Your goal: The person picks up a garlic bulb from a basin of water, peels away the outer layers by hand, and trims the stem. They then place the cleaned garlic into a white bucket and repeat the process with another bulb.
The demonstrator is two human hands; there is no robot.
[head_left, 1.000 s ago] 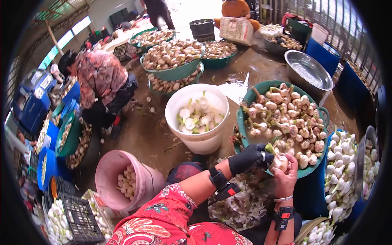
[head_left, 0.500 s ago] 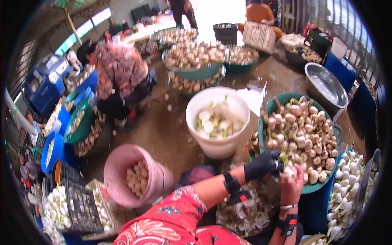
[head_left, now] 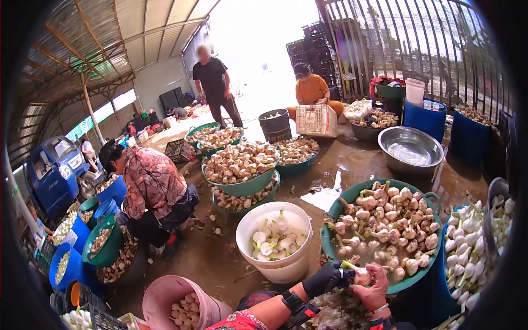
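Note:
My right hand (head_left: 374, 289), bare, grips a pinkish-white garlic bulb (head_left: 361, 276) with a green stem, over the near rim of a green tub (head_left: 329, 242). My left hand (head_left: 323, 279) wears a black glove and is closed beside the bulb's stem. What sits in its fingers is too dark and small to make out. Unpeeled garlic (head_left: 399, 225) with stems and roots fills the tub. Below my hands lies a pile of papery skins (head_left: 335, 309). To the left stands a white bucket (head_left: 300, 264) with pale trimmed bulbs inside.
A pink bucket (head_left: 220, 312) holds more pale bulbs at the lower left. On the right, a blue barrel (head_left: 443, 267) is heaped with white garlic. A metal basin (head_left: 410, 148) stands behind the tub. One co-worker (head_left: 154, 184) crouches at left; another person (head_left: 313, 91) sits behind a crate.
My view has tilted up, so the hands and tubs appear lower. Both hands remain together at the garlic bulb. The standing person at the back now shows more fully.

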